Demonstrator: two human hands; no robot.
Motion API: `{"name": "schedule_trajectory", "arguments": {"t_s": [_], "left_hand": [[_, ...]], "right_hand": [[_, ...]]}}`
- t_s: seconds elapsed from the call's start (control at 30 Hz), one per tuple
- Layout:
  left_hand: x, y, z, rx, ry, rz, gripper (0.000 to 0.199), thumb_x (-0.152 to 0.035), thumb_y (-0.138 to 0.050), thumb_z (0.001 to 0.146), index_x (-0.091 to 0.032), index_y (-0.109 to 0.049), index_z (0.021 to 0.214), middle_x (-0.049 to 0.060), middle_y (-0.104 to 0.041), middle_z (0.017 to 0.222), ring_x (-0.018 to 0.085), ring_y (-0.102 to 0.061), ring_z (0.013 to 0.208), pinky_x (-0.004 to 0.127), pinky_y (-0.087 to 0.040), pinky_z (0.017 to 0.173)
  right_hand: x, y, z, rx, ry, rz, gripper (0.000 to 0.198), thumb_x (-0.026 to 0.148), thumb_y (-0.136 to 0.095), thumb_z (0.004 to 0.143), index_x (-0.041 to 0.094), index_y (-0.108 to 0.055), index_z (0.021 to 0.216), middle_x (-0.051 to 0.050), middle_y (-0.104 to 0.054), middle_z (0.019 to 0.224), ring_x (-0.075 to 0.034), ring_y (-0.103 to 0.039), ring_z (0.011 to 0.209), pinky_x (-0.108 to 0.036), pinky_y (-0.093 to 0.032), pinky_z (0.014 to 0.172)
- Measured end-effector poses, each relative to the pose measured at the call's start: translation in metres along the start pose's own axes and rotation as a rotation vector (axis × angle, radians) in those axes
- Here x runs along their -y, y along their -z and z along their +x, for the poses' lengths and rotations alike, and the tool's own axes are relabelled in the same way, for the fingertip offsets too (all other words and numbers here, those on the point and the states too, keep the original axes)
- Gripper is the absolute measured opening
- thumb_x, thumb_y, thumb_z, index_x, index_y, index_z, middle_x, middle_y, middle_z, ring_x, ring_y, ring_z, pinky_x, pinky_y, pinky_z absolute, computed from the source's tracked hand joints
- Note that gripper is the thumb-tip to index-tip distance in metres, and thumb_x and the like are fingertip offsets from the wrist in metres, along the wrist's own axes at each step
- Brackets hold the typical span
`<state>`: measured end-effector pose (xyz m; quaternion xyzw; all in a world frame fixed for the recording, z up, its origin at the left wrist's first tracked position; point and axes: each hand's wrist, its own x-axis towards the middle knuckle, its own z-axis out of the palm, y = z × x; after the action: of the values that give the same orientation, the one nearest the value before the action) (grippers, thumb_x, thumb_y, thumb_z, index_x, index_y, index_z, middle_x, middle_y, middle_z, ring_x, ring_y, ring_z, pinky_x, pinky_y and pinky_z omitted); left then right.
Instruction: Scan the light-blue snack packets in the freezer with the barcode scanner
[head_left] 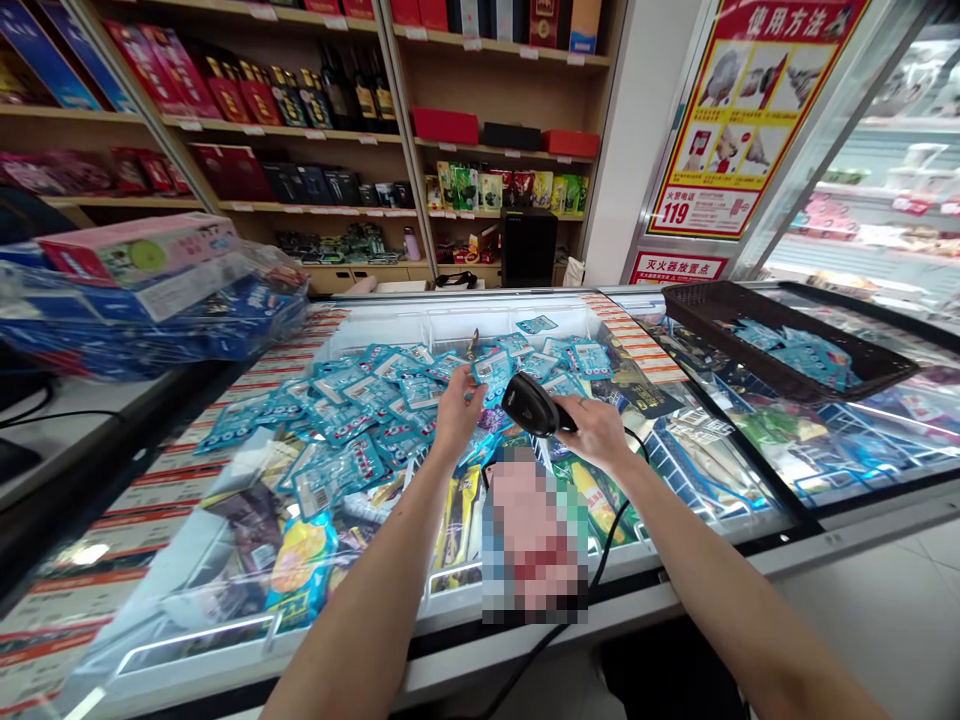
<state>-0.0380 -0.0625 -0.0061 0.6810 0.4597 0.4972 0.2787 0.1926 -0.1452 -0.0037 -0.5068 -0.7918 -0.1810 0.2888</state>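
Observation:
My left hand (pixel 459 408) pinches a small blue packet (pixel 492 372) with a white label, holding it over the freezer's glass top. Wrapped round the handle of a black barcode scanner (pixel 529 404) is my right hand (pixel 594 430). The scanner's head points left, close to the packet. A black cable (pixel 611 535) runs from it down toward the front edge. Many similar blue packets (pixel 390 395) lie spread in a loose heap on the glass, left of and beyond my hands. A blurred-out pinkish object (pixel 529 520) is below the scanner.
A dark brown basket (pixel 862 385) with several blue packets stands on the right. Plastic-wrapped blue packs and a pink box (pixel 142 250) are at the left. Under the glass are frozen goods in wire baskets. Shelves (pixel 510 50) of boxes and bottles line the back.

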Motion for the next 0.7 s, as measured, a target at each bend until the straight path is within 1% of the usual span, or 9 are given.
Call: {"name": "schedule_trajectory", "arguments": {"t_s": [0.13, 0.3, 0.53, 0.7], "left_hand": [[0.0013, -0.0007, 0.0001, -0.017, 0.009, 0.017, 0.041, -0.037, -0.053, 0.077, -0.023, -0.044, 0.115, 0.003, -0.060, 0.092, 0.014, -0.057, 0.078, 0.027, -0.046, 0.064], [0.0015, -0.0005, -0.0009, -0.008, 0.006, 0.034, 0.040, -0.038, -0.052, 0.078, -0.023, -0.045, 0.114, 0.003, -0.060, 0.091, 0.015, -0.057, 0.080, 0.027, -0.046, 0.066], [0.0022, -0.0005, -0.0004, -0.010, -0.019, 0.057, 0.040, -0.037, -0.051, 0.079, -0.022, -0.044, 0.115, 0.004, -0.059, 0.091, 0.015, -0.058, 0.081, 0.028, -0.047, 0.066], [-0.0011, -0.0014, -0.0020, -0.040, -0.028, 0.075, 0.039, -0.037, -0.050, 0.080, -0.024, -0.043, 0.116, 0.003, -0.058, 0.092, 0.014, -0.057, 0.079, 0.027, -0.047, 0.066]], "right_hand": [[-0.0005, -0.0008, -0.0001, -0.013, 0.008, -0.017, 0.034, 0.030, -0.055, 0.079, 0.020, -0.055, 0.111, -0.003, -0.066, 0.087, -0.017, -0.060, 0.073, -0.026, -0.038, 0.065], [-0.0008, -0.0010, -0.0009, -0.006, 0.002, -0.028, 0.034, 0.031, -0.056, 0.079, 0.020, -0.055, 0.111, -0.003, -0.066, 0.086, -0.017, -0.060, 0.073, -0.026, -0.038, 0.065], [-0.0016, -0.0006, -0.0013, 0.010, -0.017, -0.020, 0.038, 0.029, -0.057, 0.078, 0.020, -0.054, 0.114, -0.004, -0.066, 0.092, -0.017, -0.060, 0.075, -0.026, -0.039, 0.066], [0.0021, 0.0005, -0.0005, -0.010, 0.008, -0.006, 0.036, 0.031, -0.055, 0.079, 0.021, -0.055, 0.114, -0.003, -0.066, 0.088, -0.017, -0.059, 0.074, -0.026, -0.039, 0.066]]}}
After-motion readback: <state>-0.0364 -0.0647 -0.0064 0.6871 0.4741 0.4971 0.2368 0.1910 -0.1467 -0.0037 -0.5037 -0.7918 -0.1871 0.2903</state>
